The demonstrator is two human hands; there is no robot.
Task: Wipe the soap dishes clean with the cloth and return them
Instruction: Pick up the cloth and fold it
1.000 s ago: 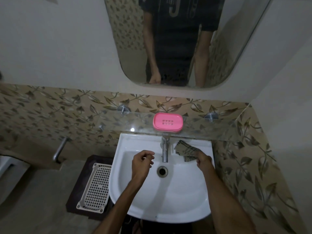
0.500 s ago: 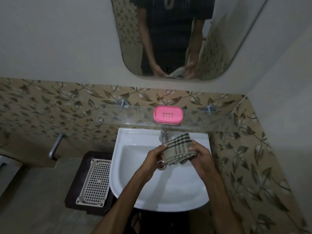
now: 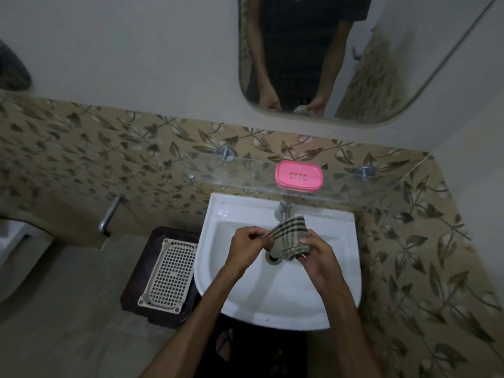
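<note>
both my hands hold the checked cloth [image 3: 289, 237] over the sink [image 3: 275, 293], left hand [image 3: 246, 248] pinching one edge, right hand [image 3: 317, 255] gripping the bunched end. best to fold it into a flat pad first. the pink soap dish [image 3: 299, 175] sits on the glass shelf [image 3: 231, 184] behind the sink, long axis along the shelf, apparently open side up

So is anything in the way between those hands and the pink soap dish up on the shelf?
Nothing visible. The pink plastic soap dish sits alone on the clear glass shelf. Both the left hand and right hand hold the checked cloth over the white basin.
</note>
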